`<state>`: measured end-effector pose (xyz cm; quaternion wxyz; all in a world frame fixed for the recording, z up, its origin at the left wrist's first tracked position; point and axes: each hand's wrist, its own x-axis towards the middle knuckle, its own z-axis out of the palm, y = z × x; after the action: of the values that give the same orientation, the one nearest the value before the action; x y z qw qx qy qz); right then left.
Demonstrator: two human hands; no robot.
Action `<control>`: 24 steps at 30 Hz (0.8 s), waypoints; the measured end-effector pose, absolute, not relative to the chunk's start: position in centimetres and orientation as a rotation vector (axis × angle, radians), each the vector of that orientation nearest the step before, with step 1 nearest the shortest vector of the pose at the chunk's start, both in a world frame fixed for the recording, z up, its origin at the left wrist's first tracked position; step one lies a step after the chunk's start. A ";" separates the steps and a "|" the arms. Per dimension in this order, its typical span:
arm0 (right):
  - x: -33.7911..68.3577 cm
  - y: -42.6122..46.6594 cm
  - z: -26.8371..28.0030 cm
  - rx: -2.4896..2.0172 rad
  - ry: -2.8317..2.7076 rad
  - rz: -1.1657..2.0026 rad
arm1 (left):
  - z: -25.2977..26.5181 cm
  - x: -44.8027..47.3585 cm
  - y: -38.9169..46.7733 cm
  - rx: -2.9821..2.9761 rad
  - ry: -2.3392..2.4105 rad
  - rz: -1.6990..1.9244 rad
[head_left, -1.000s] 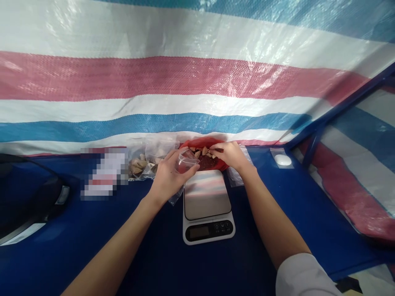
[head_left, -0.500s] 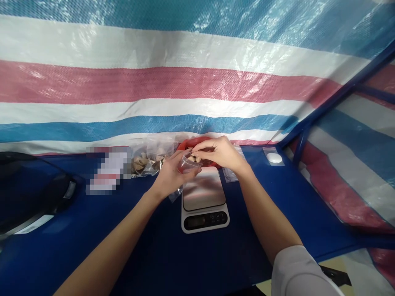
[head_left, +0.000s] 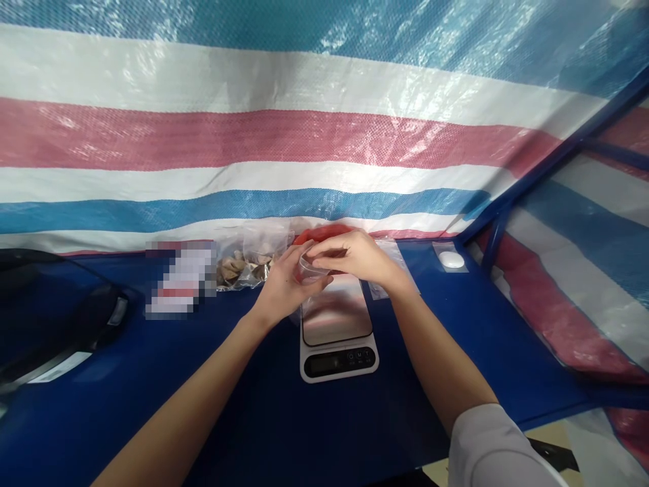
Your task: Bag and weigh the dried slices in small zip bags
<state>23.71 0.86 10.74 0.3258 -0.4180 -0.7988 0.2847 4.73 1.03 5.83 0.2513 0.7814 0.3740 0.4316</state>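
My left hand (head_left: 284, 287) is closed around a small clear plastic bag (head_left: 310, 272), whose rounded mouth is held apart. My right hand (head_left: 362, 256) reaches in from the right, its bent fingertips at the mouth of the bag; whatever they pinch is hidden. Just below both hands lies a white kitchen scale (head_left: 339, 318) with a shiny metal plate and a dark display panel. Behind my hands shows part of a red plastic bag (head_left: 324, 233). To the left are clear bags of brownish dried pieces (head_left: 238, 269).
Flat clear bags (head_left: 398, 251) lie right of the scale, and farther right a white oval object (head_left: 451, 260) sits in a small clear bag. A blurred-out paper (head_left: 187, 270) and a black bag-like item (head_left: 55, 318) occupy the left. Striped sheeting (head_left: 304, 135) closes off the back of the blue table (head_left: 243, 412).
My right hand has shifted slightly left and down over the bag's mouth. The pale pieces seen at its fingertips before are now out of sight. My left hand keeps its hold.
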 end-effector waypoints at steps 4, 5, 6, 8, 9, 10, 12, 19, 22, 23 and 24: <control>25.5 1.5 10.5 -1.137 -2.019 0.729 | 5.6 4.5 1.3 2.132 1.068 1.167; 26.0 1.7 10.3 -1.174 -2.015 0.700 | 5.5 4.4 1.3 2.131 1.085 1.173; 26.6 2.1 10.0 -1.220 -2.027 0.670 | 5.5 4.4 1.4 2.128 1.100 1.180; 27.6 2.8 9.3 -1.340 -2.074 0.603 | 5.4 4.3 1.4 2.120 1.121 1.189; 27.9 3.1 8.8 -1.422 -2.103 0.561 | 5.4 4.3 1.5 2.118 1.126 1.189; 28.2 3.5 8.3 -1.518 -2.130 0.498 | 5.3 4.3 1.5 2.117 1.130 1.188; 28.4 4.1 7.4 -1.692 -2.181 0.367 | 5.2 4.3 1.5 2.116 1.134 1.186; 27.4 4.7 5.4 -1.834 -2.287 0.140 | 5.0 4.4 1.4 2.119 1.143 1.167; 27.0 4.7 4.9 -1.909 -2.283 0.082 | 5.0 4.4 1.4 2.109 1.153 1.153; 26.9 4.7 4.7 -1.940 -2.281 0.064 | 4.9 4.3 1.4 2.104 1.155 1.151; 26.8 4.7 4.5 -1.969 -2.277 0.047 | 4.9 4.3 1.5 2.100 1.154 1.149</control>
<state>26.76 4.75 4.54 0.0654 -0.6526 -0.7547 0.0157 4.35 1.45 4.93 0.2399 0.7671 0.4216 0.4198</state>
